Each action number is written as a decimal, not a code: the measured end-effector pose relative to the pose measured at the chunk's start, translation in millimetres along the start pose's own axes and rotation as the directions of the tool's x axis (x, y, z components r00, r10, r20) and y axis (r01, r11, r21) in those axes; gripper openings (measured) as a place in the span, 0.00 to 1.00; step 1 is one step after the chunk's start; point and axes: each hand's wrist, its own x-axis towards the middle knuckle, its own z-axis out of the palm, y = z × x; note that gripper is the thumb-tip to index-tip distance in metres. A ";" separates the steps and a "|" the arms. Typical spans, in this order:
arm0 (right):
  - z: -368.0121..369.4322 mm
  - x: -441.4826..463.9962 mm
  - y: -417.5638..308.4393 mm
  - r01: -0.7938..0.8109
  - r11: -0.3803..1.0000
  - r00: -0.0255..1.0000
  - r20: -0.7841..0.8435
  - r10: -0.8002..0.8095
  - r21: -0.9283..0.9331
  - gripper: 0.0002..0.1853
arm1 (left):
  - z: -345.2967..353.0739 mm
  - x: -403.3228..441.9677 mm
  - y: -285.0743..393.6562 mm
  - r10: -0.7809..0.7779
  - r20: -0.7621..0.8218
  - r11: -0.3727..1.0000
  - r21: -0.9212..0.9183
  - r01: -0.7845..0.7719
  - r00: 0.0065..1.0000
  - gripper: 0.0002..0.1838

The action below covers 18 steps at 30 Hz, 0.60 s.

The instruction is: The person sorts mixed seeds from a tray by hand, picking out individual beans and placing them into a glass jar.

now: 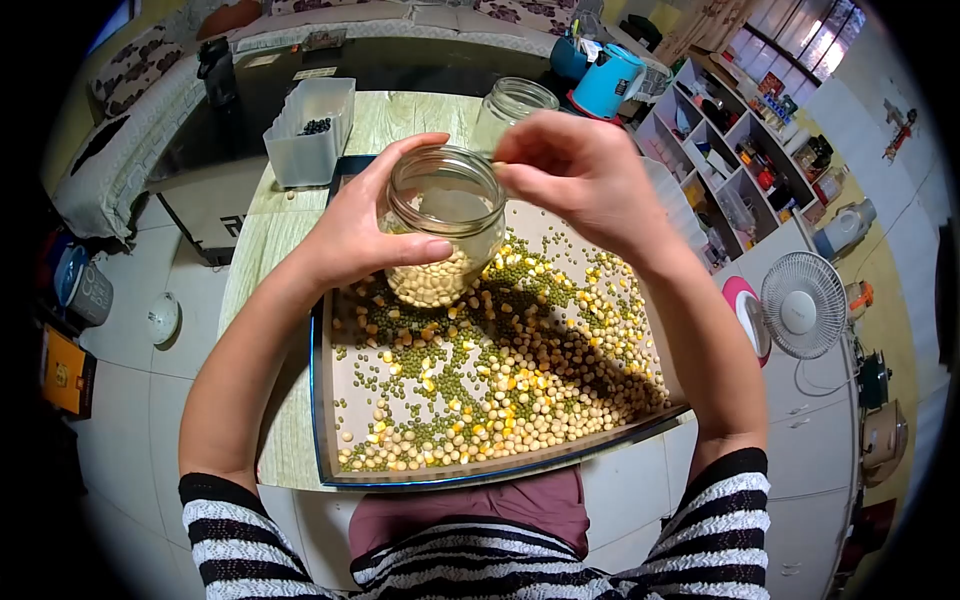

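My left hand (pixel 350 225) is wrapped round a glass jar (pixel 478 240), thumb across its front, holding it tilted over the tray. Pale soybeans (pixel 428 284) fill the lower part of the jar, and its mouth has no lid on. Beside the right edge of the rim, my right hand (pixel 590 180) is closed in a pinch; whatever sits between its fingertips is too small to make out. Below both hands lies a shallow tray (pixel 480 478) with a dark blue edge. Loose soybeans (pixel 560 410), green mung beans (pixel 450 362) and yellow corn kernels (pixel 520 380) are mixed across it.
A second glass jar (pixel 518 95) stands behind my right hand. At the table's (pixel 262 245) back left is a translucent plastic container (pixel 300 155) with dark beans. A blue kettle (pixel 608 82), a white fan (pixel 803 305) and a shelf unit (pixel 735 150) are off to the right.
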 end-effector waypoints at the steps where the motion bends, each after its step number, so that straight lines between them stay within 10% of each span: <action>1: 6.6 5.2 0.8 0.051 0.999 0.998 0.020 -0.051 -0.014 0.06 | -0.2 0.0 -0.1 -0.003 0.001 1.000 0.009 0.003 1.000 0.54; 9: 1.9 -22.9 2.2 0.038 0.995 0.993 -0.104 -0.047 -0.088 0.07 | -0.6 -0.2 2.9 -0.010 0.007 1.000 0.023 0.010 1.000 0.54; 13: 3.7 -69.5 31.8 -0.296 0.954 0.924 0.235 0.300 -0.053 0.05 | -0.7 -1.2 2.8 -0.022 0.003 0.999 0.036 0.022 1.000 0.54; 18: 9.6 -87.1 38.2 -0.289 0.941 0.830 0.443 0.339 -0.177 0.08 | -0.4 -0.5 1.9 -0.021 0.015 0.999 0.026 0.021 1.000 0.54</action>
